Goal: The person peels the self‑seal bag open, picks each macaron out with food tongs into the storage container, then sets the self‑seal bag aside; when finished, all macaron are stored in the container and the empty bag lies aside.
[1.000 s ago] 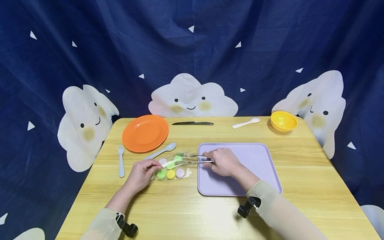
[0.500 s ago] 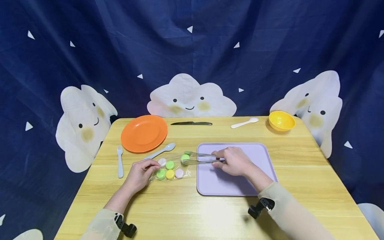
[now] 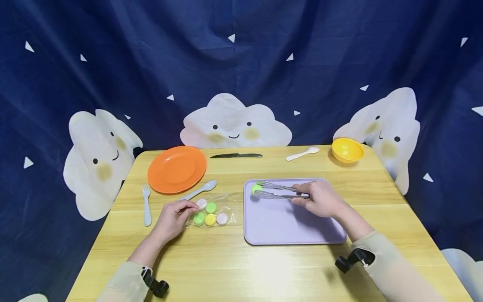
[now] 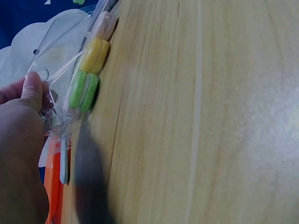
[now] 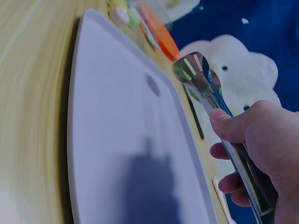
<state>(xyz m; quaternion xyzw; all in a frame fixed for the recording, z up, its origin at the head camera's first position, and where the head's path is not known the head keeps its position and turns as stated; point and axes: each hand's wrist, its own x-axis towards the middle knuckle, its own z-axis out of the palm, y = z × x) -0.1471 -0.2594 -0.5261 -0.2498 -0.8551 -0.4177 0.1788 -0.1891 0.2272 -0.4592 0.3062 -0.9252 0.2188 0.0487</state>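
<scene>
My right hand grips slotted metal tongs above the far left part of a lilac tray. Between the tongs' tips is a green macaron; in the right wrist view its shadow falls on the tray below. With thumb and fingers, my left hand pinches a clear plastic bag lying left of the tray. Inside the bag are several macarons, among them a yellow macaron, another green one and pale pink ones. The bag's mouth points toward the tray.
An orange plate, a pale blue spoon and a fork lie at the left. Along the table's back edge are a black knife, a white spoon and a yellow bowl. A blue curtain hangs behind.
My right hand has drawn the green macaron out of the bag with the tongs and carried it right, over the tray. My left hand still holds the bag in place.
</scene>
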